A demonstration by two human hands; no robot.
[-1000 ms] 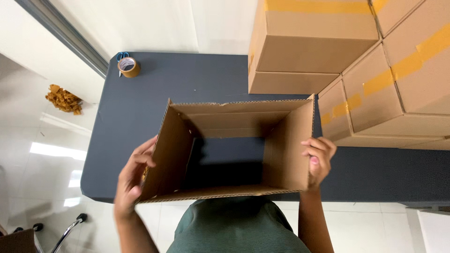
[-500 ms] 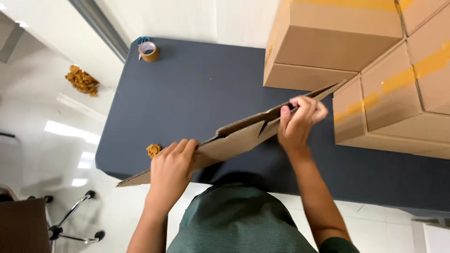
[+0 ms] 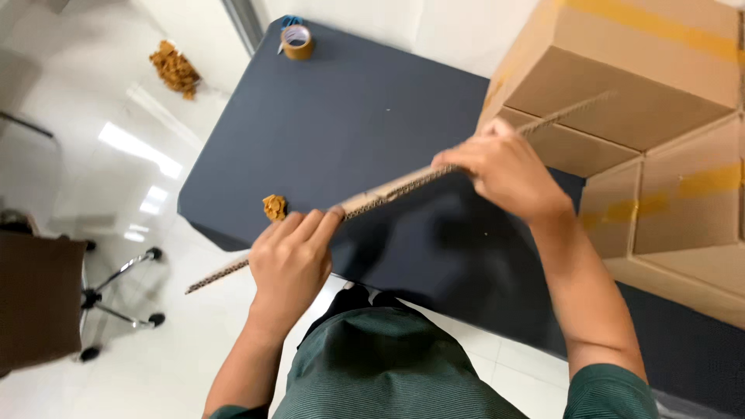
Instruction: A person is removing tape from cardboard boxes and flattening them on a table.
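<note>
A flattened brown cardboard box [image 3: 388, 190] is seen edge-on, slanting from lower left to upper right above the dark table [image 3: 349, 116]. My left hand [image 3: 291, 260] grips its lower part near the table's front edge. My right hand [image 3: 504, 167] presses on its upper part, close to the stacked boxes. The box's faces are hidden from this angle.
Several taped cardboard boxes [image 3: 644, 101] are stacked at the table's right side. A roll of brown tape [image 3: 297, 40] sits at the far left corner. A crumpled tape wad [image 3: 274, 206] lies by the front edge, another wad [image 3: 174, 68] on the floor. A chair [image 3: 46, 302] stands at left.
The box was open and upright a second ago; it has been folded flat and tilted edge-on. Both hands moved onto its upper edge. The view shifted left.
</note>
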